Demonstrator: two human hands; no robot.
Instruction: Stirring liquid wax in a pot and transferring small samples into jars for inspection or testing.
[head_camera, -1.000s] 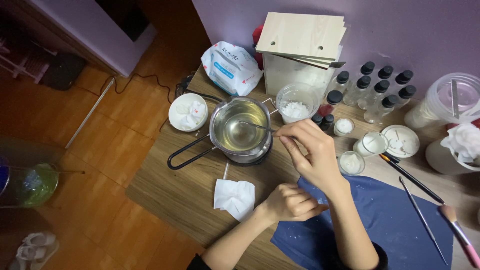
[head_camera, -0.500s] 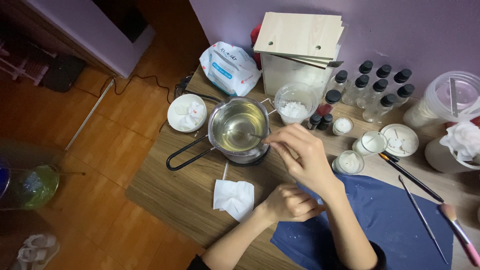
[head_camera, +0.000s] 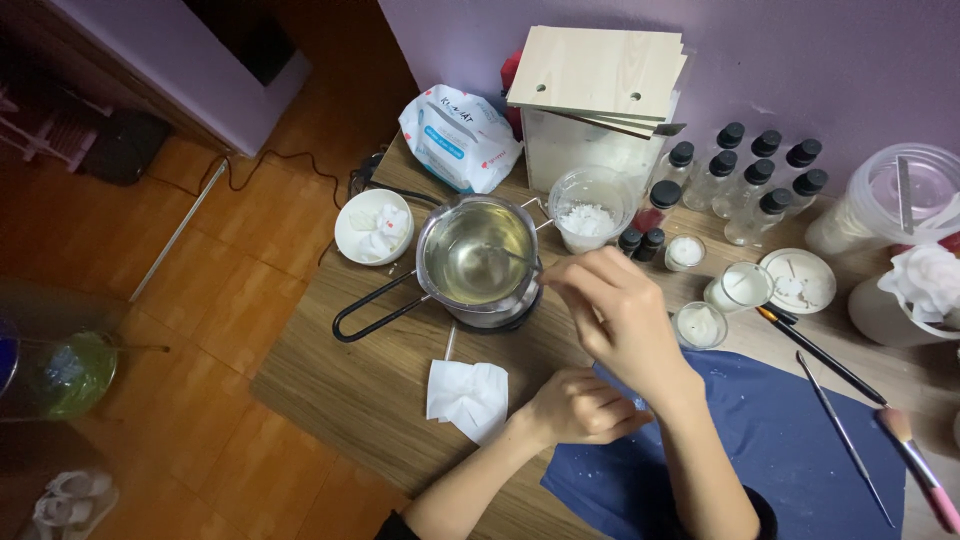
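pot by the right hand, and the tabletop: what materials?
Pot: looks like polished steel, going by its mirror-bright grey rim and dark loop handle. Tabletop: wood-grain surface with a matte finish; could be laminate rather than solid wood. The right hand holds a thin utensil in the pot.

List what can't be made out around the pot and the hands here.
- Head view: the spoon's handle is hidden inside the right hand.
- The left hand is curled; its palm is hidden.
- The burner under the pot is mostly covered by it.
- The brush is cut off by the right edge.
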